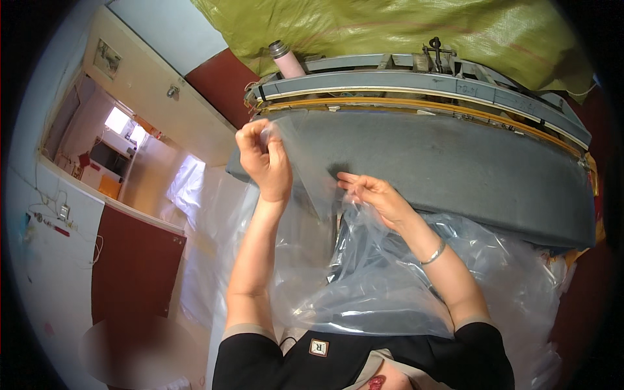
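Note:
Clear plastic film (383,286) lies bunched across my lap and rises between my two hands. My left hand (265,159), raised over the left end of a grey padded surface (442,162), is closed with its fingertips pinching the film's edge. Lower and to the right, my right hand (374,195) also pinches the film between thumb and fingers, with some fingers stretched toward the left. From there the sheet hangs in folds. A silver bracelet (433,253) is on my right wrist.
A long metal frame (416,81) with an orange strip runs behind the grey surface. A pink flask (286,62) stands at its left end, and a black clamp-like fitting (437,53) is on top. Green sheeting (403,29) hangs behind. An open doorway (117,143) is at left.

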Motion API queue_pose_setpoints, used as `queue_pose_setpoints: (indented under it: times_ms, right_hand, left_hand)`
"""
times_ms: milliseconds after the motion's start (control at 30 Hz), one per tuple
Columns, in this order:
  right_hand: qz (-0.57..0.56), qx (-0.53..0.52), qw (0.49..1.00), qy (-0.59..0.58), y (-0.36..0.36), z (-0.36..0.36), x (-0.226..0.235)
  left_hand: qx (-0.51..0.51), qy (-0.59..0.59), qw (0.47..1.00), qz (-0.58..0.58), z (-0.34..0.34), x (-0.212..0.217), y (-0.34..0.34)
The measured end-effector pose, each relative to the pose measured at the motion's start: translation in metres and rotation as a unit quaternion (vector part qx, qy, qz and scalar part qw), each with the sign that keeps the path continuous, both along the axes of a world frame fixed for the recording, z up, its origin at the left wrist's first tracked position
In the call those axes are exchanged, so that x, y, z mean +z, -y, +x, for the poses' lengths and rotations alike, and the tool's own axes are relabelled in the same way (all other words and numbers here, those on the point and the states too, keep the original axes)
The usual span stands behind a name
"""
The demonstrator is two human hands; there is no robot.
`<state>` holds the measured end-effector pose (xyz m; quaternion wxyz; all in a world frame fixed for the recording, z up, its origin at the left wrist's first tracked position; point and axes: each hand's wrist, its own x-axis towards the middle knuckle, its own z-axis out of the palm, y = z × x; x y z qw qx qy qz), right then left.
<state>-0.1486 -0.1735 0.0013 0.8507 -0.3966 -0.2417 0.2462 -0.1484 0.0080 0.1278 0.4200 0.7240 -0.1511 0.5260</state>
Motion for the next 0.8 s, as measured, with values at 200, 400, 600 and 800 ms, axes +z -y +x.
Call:
queue_pose_setpoints:
  times_ms: [200,400,600,800]
  right_hand:
    - [0.027,0.062,0.997,-0.047,-0.032,0.018,0.0]
    - [0.087,0.123,0.988,-0.043,-0.043,0.018,0.02]
    - [0.085,-0.015,0.996,-0.032,-0.029,0.019,0.025]
    - [0.028,-0.174,0.984,-0.006,-0.009,0.016,0.034]
  left_hand:
    - [-0.037,0.05,0.998,-0.02,-0.023,-0.003,0.007]
    - [-0.062,0.06,0.992,-0.092,-0.035,-0.012,-0.008]
    - [-0.046,0.077,0.988,-0.127,-0.043,-0.024,-0.02]
    - [-0.02,0.04,0.992,-0.117,-0.057,-0.046,-0.023]
